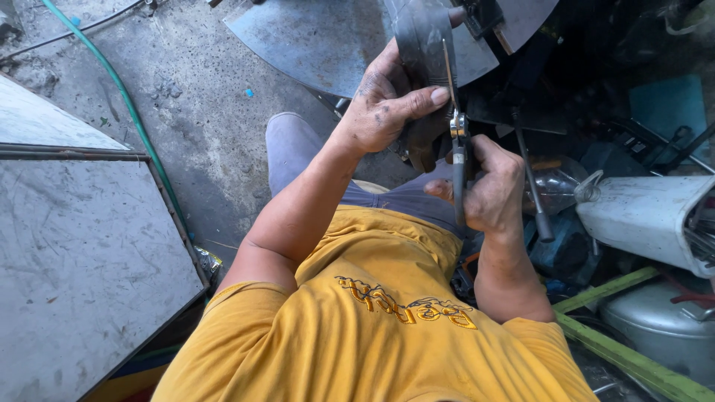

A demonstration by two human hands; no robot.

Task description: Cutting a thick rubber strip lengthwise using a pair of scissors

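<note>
L hand point(387, 104) at 12 o'clock, fingers clamped on black rubber strip point(418, 45); R hand point(488, 190) at 3 o'clock, fist closed round scissors point(458, 160), blades up against strip

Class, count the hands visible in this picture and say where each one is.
2. The left hand grips the dark rubber strip at upper centre; the right hand holds the scissors just below it. None seem hidden.

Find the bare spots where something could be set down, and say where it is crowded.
Free: the concrete floor between the green hose and the person's knee, and the grey metal sheet at left. Crowded: the clutter of tools and containers beside the right hand.
</note>
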